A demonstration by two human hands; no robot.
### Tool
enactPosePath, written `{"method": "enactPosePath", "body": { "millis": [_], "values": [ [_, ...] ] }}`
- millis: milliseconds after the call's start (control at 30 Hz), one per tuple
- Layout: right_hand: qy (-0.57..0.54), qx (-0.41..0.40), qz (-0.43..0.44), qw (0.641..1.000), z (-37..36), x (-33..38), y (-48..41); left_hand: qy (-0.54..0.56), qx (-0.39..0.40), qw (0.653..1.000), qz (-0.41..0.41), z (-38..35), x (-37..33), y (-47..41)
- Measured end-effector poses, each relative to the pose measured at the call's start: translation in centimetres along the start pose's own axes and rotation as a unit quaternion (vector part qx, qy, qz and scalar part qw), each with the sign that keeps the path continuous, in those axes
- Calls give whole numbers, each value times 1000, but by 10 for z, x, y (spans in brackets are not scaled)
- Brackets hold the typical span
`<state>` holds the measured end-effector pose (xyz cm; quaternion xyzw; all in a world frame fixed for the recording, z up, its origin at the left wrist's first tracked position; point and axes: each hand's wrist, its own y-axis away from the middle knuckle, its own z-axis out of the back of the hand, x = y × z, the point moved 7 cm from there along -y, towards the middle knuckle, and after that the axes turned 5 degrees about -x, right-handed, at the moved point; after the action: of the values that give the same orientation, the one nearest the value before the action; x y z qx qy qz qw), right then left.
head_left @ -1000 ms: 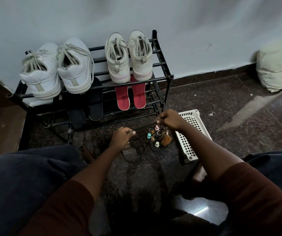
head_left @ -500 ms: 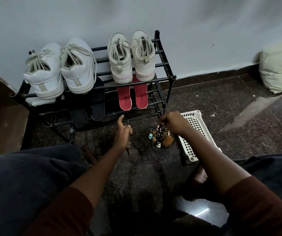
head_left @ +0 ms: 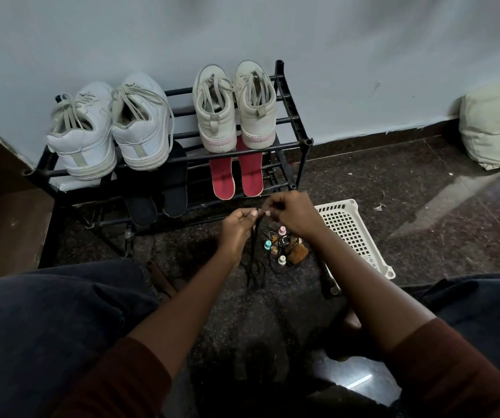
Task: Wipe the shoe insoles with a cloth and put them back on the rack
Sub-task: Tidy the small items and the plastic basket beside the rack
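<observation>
A black metal shoe rack (head_left: pixel 298 128) stands against the wall. Two red insoles (head_left: pixel 236 178) and two black insoles (head_left: pixel 158 194) lie on its lower shelf. A white pair of sneakers (head_left: pixel 110 134) and a beige pair of sneakers (head_left: pixel 233 107) sit on top. In front of the rack, my left hand (head_left: pixel 236 229) and my right hand (head_left: pixel 291 214) meet, both pinching a thin black cord (head_left: pixel 254 254) that hangs down to the floor. No cloth is visible.
A small heap of little bottles and trinkets (head_left: pixel 282 247) lies on the dark stone floor under my right wrist. A white perforated plastic basket (head_left: pixel 351 230) lies to the right. A pale cushion (head_left: pixel 496 128) rests by the wall. A brown wooden panel (head_left: pixel 1 206) stands at left.
My hands were apart half a second ago, left open near the rack, right on the heap. Now they have come together and lifted the black cord between them.
</observation>
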<state>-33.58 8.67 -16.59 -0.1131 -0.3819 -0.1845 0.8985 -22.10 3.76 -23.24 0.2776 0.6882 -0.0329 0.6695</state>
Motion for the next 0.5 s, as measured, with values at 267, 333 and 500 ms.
{"method": "enactPosePath", "body": {
  "millis": [267, 333, 500],
  "values": [
    [-76, -76, -55, 993, 8, -12, 1, -19, -4, 1000, 0, -7, -3, 8],
    [-90, -77, -65, 991, 6, -14, 0, -25, -8, 1000, -2, -6, -5, 8],
    [-99, -85, -61, 990, 0, -19, 1, -18, -6, 1000, 3, -5, -4, 7]
  ]
}}
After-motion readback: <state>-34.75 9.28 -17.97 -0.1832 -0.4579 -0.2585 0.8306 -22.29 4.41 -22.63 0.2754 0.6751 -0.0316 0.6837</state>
